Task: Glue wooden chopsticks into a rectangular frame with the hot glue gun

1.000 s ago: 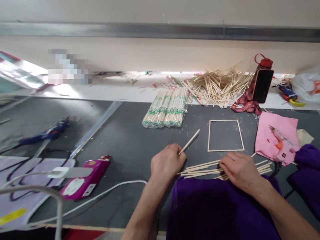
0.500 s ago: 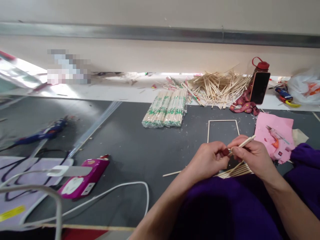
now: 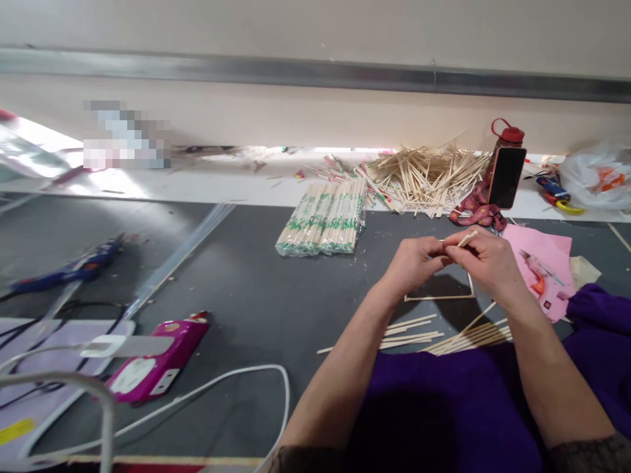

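Right hand grips a slim pale wooden stick; left hand, grip unclear. A part-hidden wooden frame looks joined; loose wooden rods lie unjoined.

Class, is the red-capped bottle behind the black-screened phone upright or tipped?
Upright: the bottle has its cap on top; the phone partly hides it.

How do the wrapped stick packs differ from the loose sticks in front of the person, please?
The wrapped packs are in green-printed clear plastic; the loose sticks are bare. The packs' sticks lie tightly aligned, while the loose sticks spread at differing angles. Both show pale, slender sticks.
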Motion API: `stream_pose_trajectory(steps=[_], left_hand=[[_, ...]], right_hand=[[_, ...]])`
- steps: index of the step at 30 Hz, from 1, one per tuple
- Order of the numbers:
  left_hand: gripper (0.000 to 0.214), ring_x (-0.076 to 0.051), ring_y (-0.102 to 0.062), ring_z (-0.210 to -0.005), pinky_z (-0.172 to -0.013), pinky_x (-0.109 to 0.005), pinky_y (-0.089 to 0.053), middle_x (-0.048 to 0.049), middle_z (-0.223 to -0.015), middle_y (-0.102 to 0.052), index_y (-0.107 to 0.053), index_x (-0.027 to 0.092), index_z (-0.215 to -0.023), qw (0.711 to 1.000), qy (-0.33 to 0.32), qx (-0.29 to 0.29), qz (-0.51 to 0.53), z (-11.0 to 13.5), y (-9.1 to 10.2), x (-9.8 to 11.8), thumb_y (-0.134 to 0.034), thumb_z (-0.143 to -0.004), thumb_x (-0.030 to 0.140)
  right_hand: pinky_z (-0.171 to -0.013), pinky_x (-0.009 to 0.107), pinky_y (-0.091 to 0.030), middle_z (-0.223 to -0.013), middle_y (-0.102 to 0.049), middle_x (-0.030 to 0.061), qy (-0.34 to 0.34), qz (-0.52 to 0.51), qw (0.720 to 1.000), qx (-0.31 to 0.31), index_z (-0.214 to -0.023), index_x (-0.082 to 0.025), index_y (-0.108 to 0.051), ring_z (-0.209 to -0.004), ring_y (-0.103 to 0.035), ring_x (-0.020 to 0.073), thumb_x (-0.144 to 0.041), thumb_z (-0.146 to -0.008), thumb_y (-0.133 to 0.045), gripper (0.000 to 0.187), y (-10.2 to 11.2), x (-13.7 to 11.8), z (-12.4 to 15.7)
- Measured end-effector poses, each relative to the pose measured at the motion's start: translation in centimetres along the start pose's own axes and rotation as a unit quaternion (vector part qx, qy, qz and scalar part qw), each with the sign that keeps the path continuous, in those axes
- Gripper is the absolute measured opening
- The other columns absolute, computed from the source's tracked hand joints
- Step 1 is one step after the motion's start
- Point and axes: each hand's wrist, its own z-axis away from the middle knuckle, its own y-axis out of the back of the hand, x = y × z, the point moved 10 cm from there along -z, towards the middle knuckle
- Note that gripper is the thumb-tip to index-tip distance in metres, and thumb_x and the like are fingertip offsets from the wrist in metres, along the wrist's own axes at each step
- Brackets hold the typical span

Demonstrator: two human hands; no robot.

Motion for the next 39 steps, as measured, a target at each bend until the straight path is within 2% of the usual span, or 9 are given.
stream_pose_trajectory(steps=[5, 8, 13, 18, 24, 28, 31, 35, 39], left_hand=[[0.015, -0.011, -0.056, -0.066, -0.065, -0.021, -0.039, 0.0015, -0.067, -0.065, -0.071, 0.015, -0.072, 0.998, 0.054, 0.001, 0.012, 0.3, -1.1, -3.8, -0.057, -0.074, 0.019], [0.016, -0.011, -0.055, -0.064, -0.064, -0.02, -0.039, 0.0031, -0.063, -0.064, -0.07, 0.015, -0.067, 0.997, 0.077, 0.006, 0.028, 0.4, -1.1, -4.9, -0.055, -0.07, 0.018], [0.016, -0.01, -0.053, -0.061, -0.064, -0.02, -0.039, 0.0043, -0.059, -0.062, -0.067, 0.016, -0.062, 0.995, 0.094, 0.0, 0.036, 0.2, -1.0, -5.6, -0.052, -0.066, 0.015], [0.016, -0.01, -0.054, -0.062, -0.063, -0.02, -0.039, 0.0032, -0.062, -0.063, -0.067, 0.016, -0.063, 0.995, 0.084, -0.005, 0.047, 0.4, -1.1, -5.5, -0.051, -0.066, 0.015], [0.017, -0.011, -0.053, -0.061, -0.064, -0.021, -0.039, 0.003, -0.061, -0.063, -0.068, 0.016, -0.063, 0.995, 0.089, -0.005, 0.04, 0.4, -1.1, -5.7, -0.051, -0.067, 0.017], [0.018, -0.011, -0.053, -0.06, -0.06, -0.021, -0.038, 0.0027, -0.061, -0.062, -0.07, 0.016, -0.067, 0.994, 0.105, -0.003, 0.043, 0.5, -1.1, -6.1, -0.052, -0.068, 0.018], [0.018, -0.011, -0.05, -0.057, -0.057, -0.022, -0.037, 0.0029, -0.058, -0.059, -0.07, 0.015, -0.067, 0.992, 0.115, -0.001, 0.044, 0.7, -1.0, -6.3, -0.054, -0.071, 0.023], [0.016, -0.01, -0.05, -0.057, -0.059, -0.021, -0.037, 0.0036, -0.057, -0.059, -0.068, 0.016, -0.063, 0.994, 0.101, -0.011, 0.032, 0.6, -1.1, -5.5, -0.055, -0.071, 0.02], [0.015, -0.009, -0.05, -0.058, -0.061, -0.021, -0.037, 0.0035, -0.059, -0.061, -0.068, 0.016, -0.063, 0.996, 0.091, -0.008, 0.012, 0.4, -1.0, -4.8, -0.055, -0.072, 0.018]], right_hand=[[-0.07, 0.026, -0.044, -0.081, -0.068, 0.0052, -0.032, 0.097, 0.993, -0.055, -0.071, -0.016, -0.067, -0.076, -0.064, 0.0157, -0.022, -0.085, -0.058, 0.018, -2.9, 2.8, -0.6], [-0.067, 0.026, -0.041, -0.079, -0.067, 0.0052, -0.034, 0.135, 0.988, -0.067, -0.071, -0.017, -0.066, -0.074, -0.062, 0.0162, -0.024, -0.086, -0.056, 0.019, -3.9, 3.5, -1.3], [-0.064, 0.026, -0.038, -0.076, -0.065, 0.0062, -0.042, 0.174, 0.979, -0.094, -0.072, -0.016, -0.065, -0.072, -0.06, 0.0172, -0.025, -0.087, -0.053, 0.021, -5.0, 4.0, -1.9], [-0.066, 0.025, -0.038, -0.078, -0.065, 0.0059, -0.026, 0.165, 0.982, -0.092, -0.073, -0.016, -0.065, -0.074, -0.06, 0.016, -0.025, -0.088, -0.052, 0.022, -5.1, 3.6, -1.6], [-0.068, 0.026, -0.038, -0.083, -0.066, 0.0068, -0.037, 0.176, 0.979, -0.097, -0.079, -0.016, -0.067, -0.078, -0.06, 0.0168, -0.025, -0.089, -0.052, 0.021, -5.1, 3.7, -1.5], [-0.068, 0.026, -0.039, -0.082, -0.066, 0.006, -0.031, 0.145, 0.986, -0.073, -0.078, -0.016, -0.066, -0.077, -0.059, 0.0169, -0.024, -0.087, -0.054, 0.017, -4.9, 3.7, -1.6], [-0.066, 0.025, -0.04, -0.076, -0.063, 0.0027, -0.018, 0.077, 0.997, -0.027, -0.079, -0.018, -0.065, -0.072, -0.058, 0.0153, -0.024, -0.085, -0.056, 0.013, -4.0, 3.2, -1.5], [-0.069, 0.025, -0.044, -0.082, -0.065, 0.0018, -0.001, -0.01, 0.999, 0.041, -0.096, -0.02, -0.067, -0.073, -0.059, 0.0143, -0.023, -0.084, -0.055, 0.017, -2.3, 2.2, -1.4], [-0.069, 0.026, -0.046, -0.078, -0.067, 0.0006, -0.004, -0.038, 0.997, 0.066, -0.094, -0.021, -0.069, -0.069, -0.06, 0.0134, -0.026, -0.086, -0.053, 0.018, -1.2, 1.7, -1.4]])
